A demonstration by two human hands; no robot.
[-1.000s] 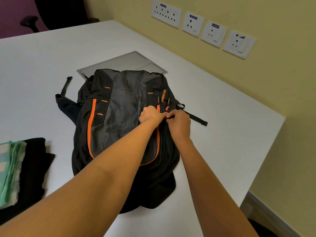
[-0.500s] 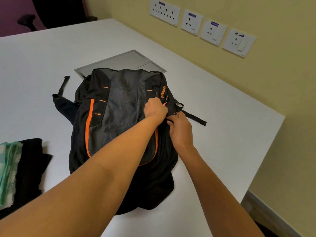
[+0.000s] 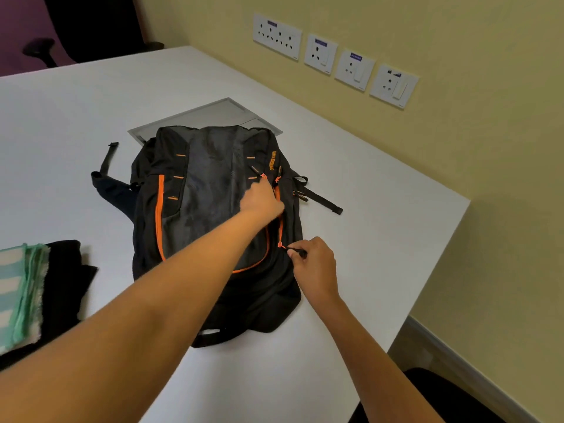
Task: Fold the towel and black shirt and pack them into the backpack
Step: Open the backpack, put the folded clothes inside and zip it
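A black and grey backpack [image 3: 210, 190] with orange zips lies flat on the white table [image 3: 366, 215]. My left hand [image 3: 262, 199] presses on its upper right side, fingers pinching the fabric beside the zip. My right hand [image 3: 314, 264] pinches a zip pull [image 3: 297, 251] on the backpack's right edge, partway down the zip line. At the far left lies the folded green and white towel [image 3: 18, 294] on top of the folded black shirt [image 3: 65, 282].
A grey cable hatch [image 3: 207, 114] is set into the table behind the backpack. A loose strap [image 3: 320, 199] trails right of the bag. Wall sockets [image 3: 335, 61] line the yellow wall. A dark chair [image 3: 91, 22] stands beyond the far edge.
My right hand has drawn the zip pull down the backpack's right side, away from my left hand, which stayed near the top of the zip.
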